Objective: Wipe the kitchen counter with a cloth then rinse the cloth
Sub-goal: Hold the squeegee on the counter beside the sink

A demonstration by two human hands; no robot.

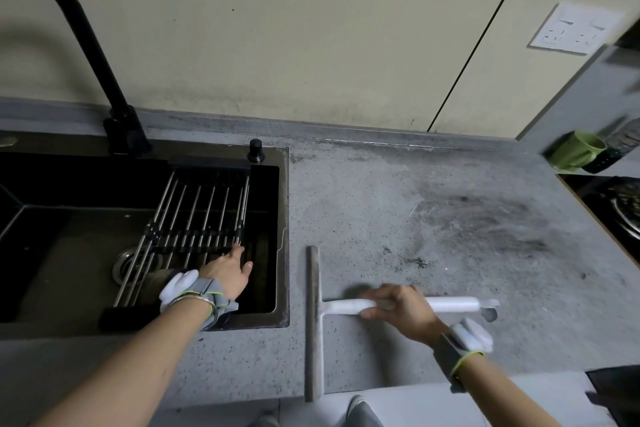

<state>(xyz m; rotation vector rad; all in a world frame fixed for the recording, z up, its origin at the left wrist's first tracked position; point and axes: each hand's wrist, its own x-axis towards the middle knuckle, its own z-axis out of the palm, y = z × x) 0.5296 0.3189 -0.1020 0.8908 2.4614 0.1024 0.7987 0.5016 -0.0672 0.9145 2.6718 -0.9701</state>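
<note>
A white-handled squeegee (313,322) lies flat on the grey speckled counter (381,218), its long blade next to the sink's right edge. My right hand (401,308) curls round the middle of its handle. My left hand (228,270) reaches into the dark sink (282,253) with fingers stretched out, fingertips touching the metal rack (197,218) that lies across the basin. Dark smudges mark the counter (478,222) to the right. No cloth is in view.
A black faucet (86,55) arches over the sink's back left, with a small black knob (256,150) beside it. A green mug (578,151) and a stove edge (620,211) sit far right. A wall socket (576,29) is above.
</note>
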